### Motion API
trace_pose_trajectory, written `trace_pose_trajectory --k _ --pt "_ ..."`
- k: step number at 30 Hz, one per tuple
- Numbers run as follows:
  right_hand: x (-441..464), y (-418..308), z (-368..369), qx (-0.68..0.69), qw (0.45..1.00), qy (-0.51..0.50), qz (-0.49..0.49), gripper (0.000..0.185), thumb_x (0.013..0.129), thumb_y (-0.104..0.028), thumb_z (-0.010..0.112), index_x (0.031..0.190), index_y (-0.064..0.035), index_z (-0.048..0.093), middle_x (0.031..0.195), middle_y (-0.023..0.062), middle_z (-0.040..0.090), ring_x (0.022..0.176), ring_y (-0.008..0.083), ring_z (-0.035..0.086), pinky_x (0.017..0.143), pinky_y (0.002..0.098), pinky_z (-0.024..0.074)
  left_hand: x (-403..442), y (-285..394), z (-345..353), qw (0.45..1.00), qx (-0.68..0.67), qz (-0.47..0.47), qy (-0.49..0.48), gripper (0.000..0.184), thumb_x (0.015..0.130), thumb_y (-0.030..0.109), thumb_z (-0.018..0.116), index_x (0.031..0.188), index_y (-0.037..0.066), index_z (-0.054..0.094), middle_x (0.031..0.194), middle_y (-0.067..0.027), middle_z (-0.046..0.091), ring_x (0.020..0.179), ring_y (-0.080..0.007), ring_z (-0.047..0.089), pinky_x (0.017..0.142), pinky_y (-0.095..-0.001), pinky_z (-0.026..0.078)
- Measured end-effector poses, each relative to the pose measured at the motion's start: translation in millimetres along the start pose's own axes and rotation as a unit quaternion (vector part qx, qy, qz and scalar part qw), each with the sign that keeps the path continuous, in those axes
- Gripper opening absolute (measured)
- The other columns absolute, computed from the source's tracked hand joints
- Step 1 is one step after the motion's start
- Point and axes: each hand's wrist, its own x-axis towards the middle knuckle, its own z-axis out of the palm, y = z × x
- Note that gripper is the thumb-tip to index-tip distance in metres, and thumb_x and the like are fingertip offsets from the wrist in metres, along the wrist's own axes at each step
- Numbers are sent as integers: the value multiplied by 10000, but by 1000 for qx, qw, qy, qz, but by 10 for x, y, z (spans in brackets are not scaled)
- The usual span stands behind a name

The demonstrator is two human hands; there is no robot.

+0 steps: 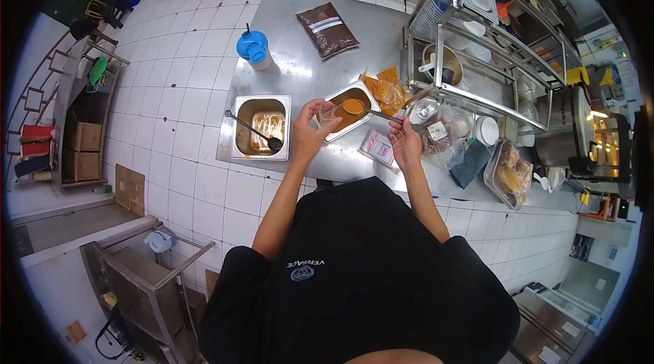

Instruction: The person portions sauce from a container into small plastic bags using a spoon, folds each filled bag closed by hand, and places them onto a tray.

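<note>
Head view: the ladle (375,113), its round bowl full of smooth orange-brown sauce (353,106), is over a metal pan (368,94) of similar sauce, just beside a small clear cup (328,112). The right hand (407,143) grips the ladle by its handle, forearm reaching in from below. The left hand (312,127) holds the cup between thumb and fingers, partly covering it, so its contents are hard to make out. Outward lie an orange-smeared second pan (287,119) with a black spoon (253,130), and a crumpled orange bag (390,96)
</note>
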Motion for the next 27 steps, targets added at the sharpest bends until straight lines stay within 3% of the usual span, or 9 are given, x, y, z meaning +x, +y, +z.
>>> trace_pose_trajectory --k 4,7,21,27 --pt "-25 -207 137 0 999 -9 -38 335 1023 -329 519 1134 -19 582 912 83 670 772 119 607 721 281 505 57 -2 39 993 99 60 10 451 748 154 846 1108 22 610 1001 -99 726 952 -188 692 870 -326 527" --pt "-35 -337 214 -11 998 -25 -53 320 1028 -315 513 1126 -19 582 909 81 674 768 119 609 724 284 506 83 31 63 991 121 55 -5 457 737 177 856 1098 26 620 980 -99 728 934 -201 698 857 -327 530" --pt "-80 -494 359 -62 993 -59 -87 349 1018 -319 536 1122 9 595 891 93 680 745 127 612 725 278 508 170 -43 149 988 143 57 -30 503 721 249 862 1113 40 626 1037 -120 695 948 -268 685 820 -362 535" --pt "-190 -621 546 -215 959 -69 -171 352 1026 -293 528 1098 37 626 917 118 699 743 126 617 714 275 506 190 -64 189 991 117 65 -27 489 728 209 858 1113 28 619 1034 -117 693 947 -250 686 822 -352 538"
